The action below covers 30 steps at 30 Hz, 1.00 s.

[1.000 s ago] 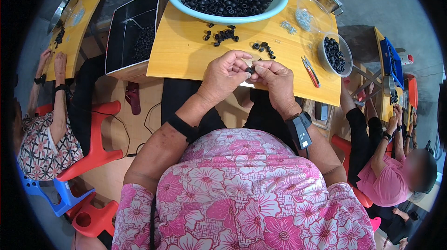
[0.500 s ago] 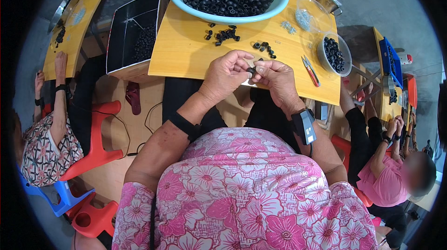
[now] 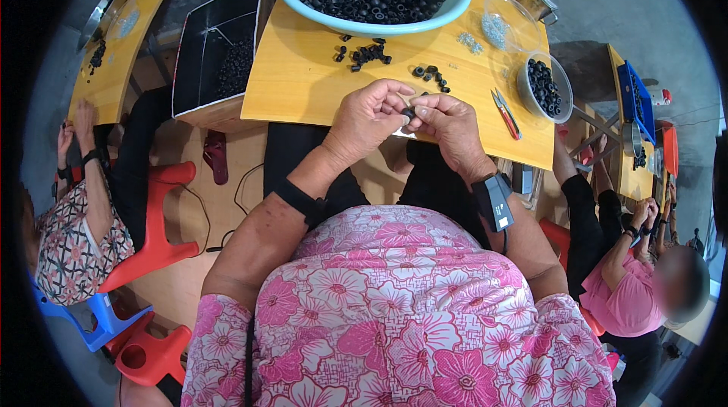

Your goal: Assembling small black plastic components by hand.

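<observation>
My left hand (image 3: 371, 119) and my right hand (image 3: 449, 128) meet at the front edge of the yellow table (image 3: 303, 81). Between their fingertips they pinch a small black ring-shaped part (image 3: 408, 113), mostly covered by the fingers. Just beyond my hands lies a small group of black parts (image 3: 431, 76). Farther left is a second loose pile of black parts (image 3: 368, 54). A pair of red-handled snips (image 3: 506, 114) rests on the table to the right of my right hand.
A light-blue basin (image 3: 334, 26) full of black parts stands at the far side. To the right are a clear tub (image 3: 563, 108) of black parts and a clear container (image 3: 506, 26) with small transparent pieces. A black-lined box (image 3: 199, 51) stands left. Co-workers sit on both sides.
My hands stay nearly in place, still pinching the black part, with slight finger shifts. The co-worker at left has drawn their hands closer together at the table edge.
</observation>
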Available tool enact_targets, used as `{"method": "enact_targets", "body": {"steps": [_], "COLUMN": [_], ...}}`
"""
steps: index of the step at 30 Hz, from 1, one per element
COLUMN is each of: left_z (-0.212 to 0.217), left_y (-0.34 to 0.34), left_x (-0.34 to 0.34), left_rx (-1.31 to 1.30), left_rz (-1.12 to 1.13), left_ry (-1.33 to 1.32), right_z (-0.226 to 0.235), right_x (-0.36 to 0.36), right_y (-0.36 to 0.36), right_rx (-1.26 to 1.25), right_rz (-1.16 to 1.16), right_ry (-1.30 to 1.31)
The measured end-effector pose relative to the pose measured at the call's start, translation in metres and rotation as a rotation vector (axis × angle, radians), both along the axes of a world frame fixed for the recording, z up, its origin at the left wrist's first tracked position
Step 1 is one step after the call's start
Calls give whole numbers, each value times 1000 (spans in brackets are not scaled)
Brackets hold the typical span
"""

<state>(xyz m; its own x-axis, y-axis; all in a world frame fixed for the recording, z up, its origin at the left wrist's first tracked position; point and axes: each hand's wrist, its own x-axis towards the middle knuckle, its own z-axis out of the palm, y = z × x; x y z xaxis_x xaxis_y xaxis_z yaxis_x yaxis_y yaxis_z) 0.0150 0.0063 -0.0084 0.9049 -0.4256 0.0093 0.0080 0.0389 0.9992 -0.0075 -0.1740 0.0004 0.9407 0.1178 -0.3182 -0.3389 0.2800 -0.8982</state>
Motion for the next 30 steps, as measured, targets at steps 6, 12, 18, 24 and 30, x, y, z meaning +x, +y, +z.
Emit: {"method": "enact_targets", "body": {"steps": [6, 12, 18, 24, 30], "left_z": [-1, -1, -3, -3, -1], "left_y": [0, -1, 3, 5, 8], "left_x": [0, 2, 1, 1, 4], "left_rx": [-28, -10, -38, -36, -48], "left_rz": [-4, -8, -27, -58, -105], "left_ry": [5, -14, -30, -15, 17], "right_z": [0, 7, 9, 5, 0], "right_x": [0, 3, 8, 4, 4], "right_y": [-2, -2, -5, -5, -7], "right_rx": [-68, -36, 11, -44, -45], "right_rz": [39, 47, 97, 110, 148], "right_ry": [17, 43, 101, 81, 19]}}
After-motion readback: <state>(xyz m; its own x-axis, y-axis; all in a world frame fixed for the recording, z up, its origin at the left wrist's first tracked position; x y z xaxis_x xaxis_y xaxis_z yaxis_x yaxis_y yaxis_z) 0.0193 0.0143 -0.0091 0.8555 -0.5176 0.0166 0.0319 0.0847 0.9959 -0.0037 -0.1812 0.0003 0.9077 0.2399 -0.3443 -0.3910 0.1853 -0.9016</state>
